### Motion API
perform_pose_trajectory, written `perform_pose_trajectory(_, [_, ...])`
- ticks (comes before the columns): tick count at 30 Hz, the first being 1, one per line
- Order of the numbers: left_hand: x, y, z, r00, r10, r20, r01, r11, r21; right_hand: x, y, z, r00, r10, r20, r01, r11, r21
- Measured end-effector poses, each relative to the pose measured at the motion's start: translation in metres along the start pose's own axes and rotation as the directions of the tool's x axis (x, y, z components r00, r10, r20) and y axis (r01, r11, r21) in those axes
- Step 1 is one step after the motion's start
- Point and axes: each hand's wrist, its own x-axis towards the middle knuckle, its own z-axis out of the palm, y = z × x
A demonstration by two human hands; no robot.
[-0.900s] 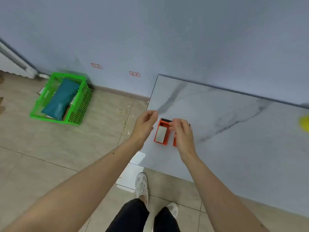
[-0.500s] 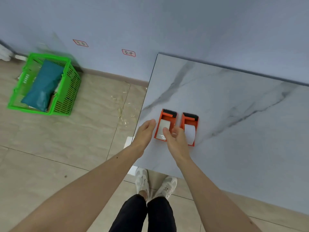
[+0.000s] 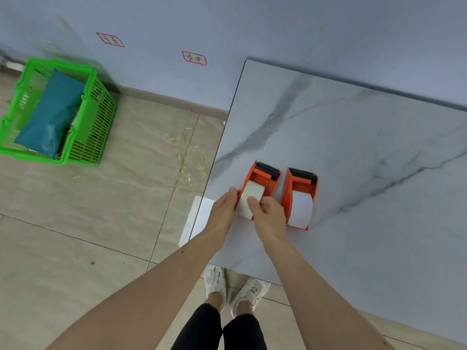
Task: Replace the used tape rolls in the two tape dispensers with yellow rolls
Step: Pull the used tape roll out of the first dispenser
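Hands (image 3: 249, 213) on left tape dispenser (image 3: 261, 181)

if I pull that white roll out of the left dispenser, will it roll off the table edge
Possibly. The white roll is a cylinder, so set on its curved side it may roll. The table edge lies close on its left. Laid flat it should stay put; it looks rigid and light.

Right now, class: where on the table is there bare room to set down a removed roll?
Bare marble table lies right of the right dispenser and beyond both cutters toward the wall. It is crowded at the left dispenser, where the left hand and right hand meet.
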Motion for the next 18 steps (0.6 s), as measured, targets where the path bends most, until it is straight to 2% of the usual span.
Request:
perform_pose_trajectory(6, [0.002, -0.009, -0.002, 0.999, -0.016, 0.046, 0.014, 0.999, 0.030, 0.004, -0.002, 0.000, 1.000, 0.011, 0.005, -0.012, 0.999, 0.051])
perform_pose_trajectory(11, [0.002, -0.016, 0.001, 0.996, -0.027, 0.087, 0.031, 0.999, -0.043, 0.009, -0.010, -0.004, 1.000, -0.009, -0.023, 0.010, 0.999, 0.053])
perform_pose_trajectory(18, [-0.003, -0.018, 0.004, 0.985, -0.026, 0.169, 0.031, 0.999, -0.025, 0.012, -0.019, -0.009, 0.998, -0.041, -0.038, 0.044, 0.995, 0.088])
